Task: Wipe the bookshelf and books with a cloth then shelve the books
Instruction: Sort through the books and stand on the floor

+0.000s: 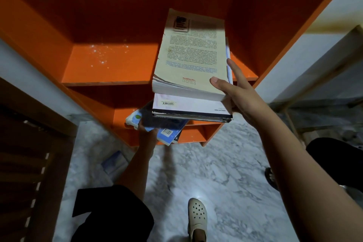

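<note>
A: Nearest to us, well below both hands, we see a cream perforated clog (pixel 197 216) on the marbled floor (pixel 225 173), and a dark garment at each lower corner.

B: A little farther out, our left hand (pixel 147 134) is under a bundle of blue-covered books (pixel 167 125), palm up from below. Those books are tilted, a barcode showing toward us. We cannot tell how the fingers lie, since the covers hide them.

A: Beside that forearm, to its left, a bluish thing (pixel 115 163) lies on the floor, too blurred for us to name.

B: Up and to the right, our right hand (pixel 234 92) grips two stacked books at their near right corner. The thumb presses down on the cream book (pixel 191 59), the index finger is stretched along its right edge, and the rest of the fingers are tucked beneath.

A: Under the cream book, just below the thumb, is a white-covered book with a dark edge (pixel 188 109), also showing a barcode.

B: Beyond both hands stands the orange bookshelf (pixel 110 65). The stack is held over the front lip of its upper board, to the right side. Left of the right hand, that board is bare but dotted with pale specks (pixel 102 55).

A: Farthest back, the compartment's rear wall is in deep shadow.
</note>
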`<state>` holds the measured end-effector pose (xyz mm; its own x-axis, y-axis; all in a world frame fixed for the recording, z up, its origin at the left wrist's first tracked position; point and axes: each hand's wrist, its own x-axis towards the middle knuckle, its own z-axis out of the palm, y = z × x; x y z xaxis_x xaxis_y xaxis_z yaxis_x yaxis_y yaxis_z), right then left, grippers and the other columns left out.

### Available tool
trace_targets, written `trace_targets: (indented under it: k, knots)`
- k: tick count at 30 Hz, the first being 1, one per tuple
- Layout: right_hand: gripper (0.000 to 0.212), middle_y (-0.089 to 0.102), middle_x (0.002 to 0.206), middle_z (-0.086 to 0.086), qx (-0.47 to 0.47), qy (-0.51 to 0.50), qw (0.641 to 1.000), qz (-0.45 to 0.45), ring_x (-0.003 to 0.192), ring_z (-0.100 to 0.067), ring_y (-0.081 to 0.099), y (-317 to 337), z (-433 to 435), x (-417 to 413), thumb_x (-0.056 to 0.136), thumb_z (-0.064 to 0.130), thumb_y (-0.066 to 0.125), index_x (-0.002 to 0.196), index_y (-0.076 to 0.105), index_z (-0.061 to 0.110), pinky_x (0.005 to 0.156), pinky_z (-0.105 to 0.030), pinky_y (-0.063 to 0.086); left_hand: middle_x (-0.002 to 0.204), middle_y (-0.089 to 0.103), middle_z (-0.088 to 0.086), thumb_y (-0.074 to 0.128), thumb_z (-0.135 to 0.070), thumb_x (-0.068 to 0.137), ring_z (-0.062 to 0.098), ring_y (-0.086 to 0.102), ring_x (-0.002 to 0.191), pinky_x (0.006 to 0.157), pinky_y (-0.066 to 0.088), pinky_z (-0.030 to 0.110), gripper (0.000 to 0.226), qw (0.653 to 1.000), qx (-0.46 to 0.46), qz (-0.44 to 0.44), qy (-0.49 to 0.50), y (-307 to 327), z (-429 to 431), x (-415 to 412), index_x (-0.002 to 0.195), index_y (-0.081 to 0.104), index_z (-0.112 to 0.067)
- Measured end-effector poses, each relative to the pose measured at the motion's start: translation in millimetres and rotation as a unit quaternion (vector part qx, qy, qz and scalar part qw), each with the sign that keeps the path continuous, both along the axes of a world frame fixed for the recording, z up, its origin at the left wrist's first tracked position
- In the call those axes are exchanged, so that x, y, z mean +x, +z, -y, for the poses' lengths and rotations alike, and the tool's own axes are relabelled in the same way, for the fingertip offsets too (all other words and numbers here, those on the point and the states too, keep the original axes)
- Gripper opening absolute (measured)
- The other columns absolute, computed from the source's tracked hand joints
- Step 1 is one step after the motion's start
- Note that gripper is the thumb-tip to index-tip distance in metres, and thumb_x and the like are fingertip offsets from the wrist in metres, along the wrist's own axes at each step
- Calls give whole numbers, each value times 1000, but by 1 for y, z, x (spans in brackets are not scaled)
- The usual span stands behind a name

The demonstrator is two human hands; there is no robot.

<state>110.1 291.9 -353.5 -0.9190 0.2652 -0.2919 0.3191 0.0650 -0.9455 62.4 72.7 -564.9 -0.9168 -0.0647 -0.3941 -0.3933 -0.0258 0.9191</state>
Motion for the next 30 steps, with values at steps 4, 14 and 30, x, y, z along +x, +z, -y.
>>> trace_targets:
  k: [4,14,30]
  knots:
    - [63,69,113,11,-82,26,995,-51,104,-29,65,-1,-3,11,94,18,53,142,25,47,94,-52,46,127,55,17,65,-12,85,22,63,96,63,55,21,56,999,34,20,-25,10,3,2,135,40,-12]
    - [26,66,102,14,-75,49,994,-61,76,-1,66,6,5,0,89,28,61,114,53,29,54,-15,44,138,42,25,41,-4,99,41,45,123,82,44,36,45,990,-93,102,-38,29,1,5,143,29,-1]
    - [29,66,115,-2,-183,-38,975,-121,99,-29,64,7,78,68,76,11,71,86,50,28,62,-32,45,127,54,20,51,10,88,25,59,97,68,51,16,58,993,-118,12,-13,76,81,73,142,36,-4]
